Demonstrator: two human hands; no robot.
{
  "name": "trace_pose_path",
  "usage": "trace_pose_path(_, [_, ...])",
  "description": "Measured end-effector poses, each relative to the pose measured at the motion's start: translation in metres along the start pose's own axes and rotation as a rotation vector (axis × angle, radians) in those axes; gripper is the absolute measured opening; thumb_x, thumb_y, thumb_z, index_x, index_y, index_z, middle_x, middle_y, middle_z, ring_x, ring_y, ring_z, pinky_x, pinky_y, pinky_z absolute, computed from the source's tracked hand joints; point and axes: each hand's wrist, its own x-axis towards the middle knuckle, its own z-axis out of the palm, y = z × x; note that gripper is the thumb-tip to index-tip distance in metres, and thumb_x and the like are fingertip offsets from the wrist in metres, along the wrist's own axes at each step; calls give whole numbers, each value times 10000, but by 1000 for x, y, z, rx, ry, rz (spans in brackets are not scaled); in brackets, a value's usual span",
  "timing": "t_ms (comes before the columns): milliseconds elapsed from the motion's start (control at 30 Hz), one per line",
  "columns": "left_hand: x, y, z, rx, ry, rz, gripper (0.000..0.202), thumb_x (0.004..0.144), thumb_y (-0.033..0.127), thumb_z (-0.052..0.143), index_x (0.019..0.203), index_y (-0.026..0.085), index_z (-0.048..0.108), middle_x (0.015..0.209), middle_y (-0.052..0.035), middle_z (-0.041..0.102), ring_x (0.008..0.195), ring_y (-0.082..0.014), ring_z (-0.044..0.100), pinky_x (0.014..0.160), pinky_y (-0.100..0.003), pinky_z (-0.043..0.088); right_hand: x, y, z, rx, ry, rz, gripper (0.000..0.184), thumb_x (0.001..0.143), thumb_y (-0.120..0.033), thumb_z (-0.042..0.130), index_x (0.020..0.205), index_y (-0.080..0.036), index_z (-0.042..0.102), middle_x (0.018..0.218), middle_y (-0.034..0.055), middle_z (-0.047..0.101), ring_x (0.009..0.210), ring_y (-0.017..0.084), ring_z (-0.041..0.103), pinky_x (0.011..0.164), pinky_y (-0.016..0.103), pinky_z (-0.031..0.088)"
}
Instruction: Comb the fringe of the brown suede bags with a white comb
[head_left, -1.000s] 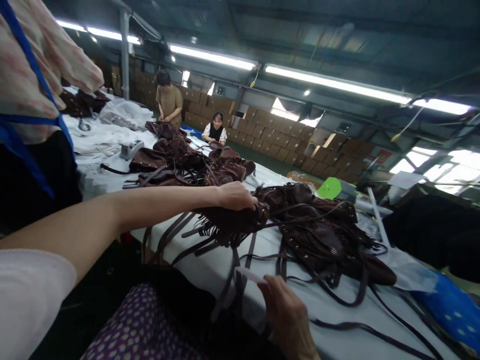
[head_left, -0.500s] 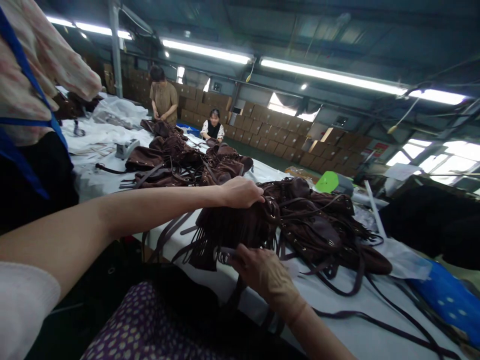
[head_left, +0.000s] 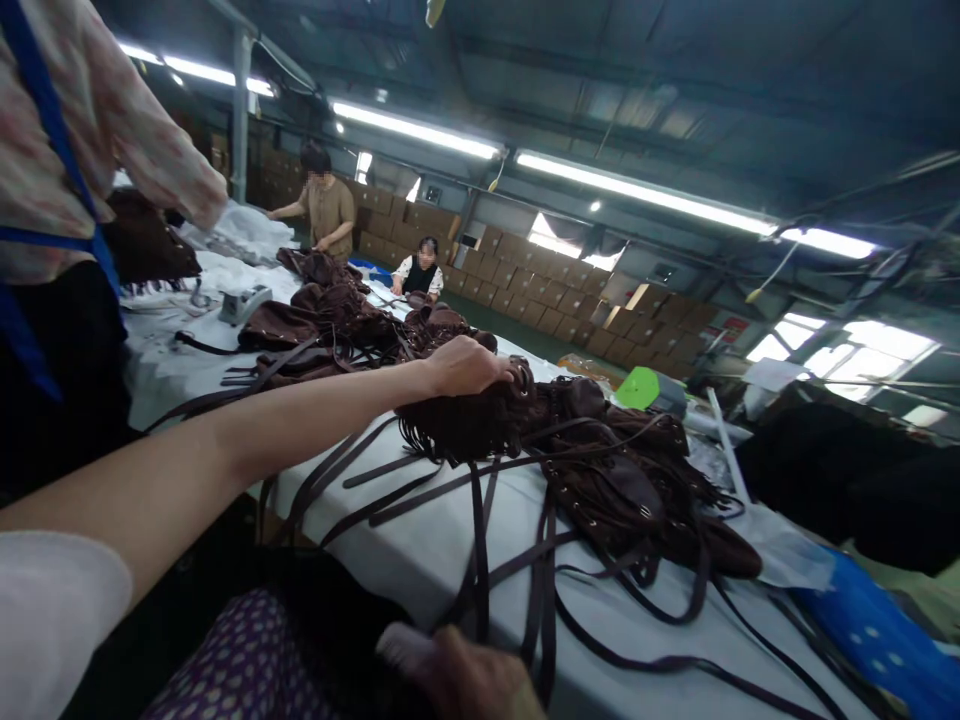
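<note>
My left hand (head_left: 466,366) reaches across the white table (head_left: 420,545) and grips the top of a dark brown fringed bag (head_left: 480,420), fingers curled over it. Its long brown straps (head_left: 480,545) trail over the table's near edge. A heap of more fringed brown bags (head_left: 637,480) lies just right of it. My right hand (head_left: 465,680) is low at the bottom edge, blurred, near the hanging straps, with something small and pale at its fingertips.
Another pile of brown bags (head_left: 337,325) lies further along the table. A person in a patterned top with blue straps (head_left: 82,160) stands at my left. Two people (head_left: 330,205) work at the far end. Stacked cardboard boxes (head_left: 570,285) line the back. Blue plastic (head_left: 877,630) lies at right.
My right hand has dropped from the bag's fringe to the bottom edge. My left hand has lifted the fringed bag slightly, and its straps now stretch down over the table's edge.
</note>
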Motion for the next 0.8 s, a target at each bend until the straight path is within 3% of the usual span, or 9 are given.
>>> trace_pose_path(100, [0,1,-17,76,29,216,415,961,442,370,988,153,666,816,-144,724,806,-289,692,687,-336,438,21,25,-63,-140,196,-15,304,1001,-323,300,927,-221,576,670,-6,646,533,120,598,482,235,342])
trace_pose_path(200, [-5,9,-26,88,20,273,380,959,410,393,936,153,672,763,-134,721,732,-269,693,641,-316,432,61,37,-127,-344,286,-34,315,1009,-365,309,920,-218,573,757,9,618,569,122,569,493,247,303])
trace_pose_path(300, [-12,23,-30,73,-10,293,357,955,375,404,926,147,676,742,-140,714,705,-265,693,598,-298,425,105,37,-157,-462,249,-105,288,1010,-355,323,954,-224,573,811,6,619,618,124,568,503,253,267])
trace_pose_path(433, [-20,38,-33,67,-41,373,324,941,349,431,926,139,677,755,-150,714,709,-273,696,576,-299,433,133,30,-143,-546,6,-178,146,966,-218,438,996,-238,580,850,17,655,661,132,597,528,262,254])
trace_pose_path(533, [-22,33,-31,94,-9,331,349,951,349,409,917,130,678,744,-160,711,717,-283,701,575,-305,444,122,19,-116,-571,-134,-131,107,936,-300,508,952,-253,602,700,8,653,559,144,580,500,279,190])
trace_pose_path(633, [-23,18,-20,110,-5,266,336,949,344,420,904,132,676,745,-158,716,729,-280,706,587,-307,461,99,5,-89,-402,-135,-54,218,917,-450,513,916,-249,597,630,-6,632,541,143,567,495,266,188])
trace_pose_path(800, [-32,13,13,51,20,196,358,949,375,419,892,147,688,755,-151,723,708,-293,710,562,-321,474,67,-16,-50,68,-60,149,230,879,-390,551,730,-215,565,561,-31,550,497,104,464,463,227,254])
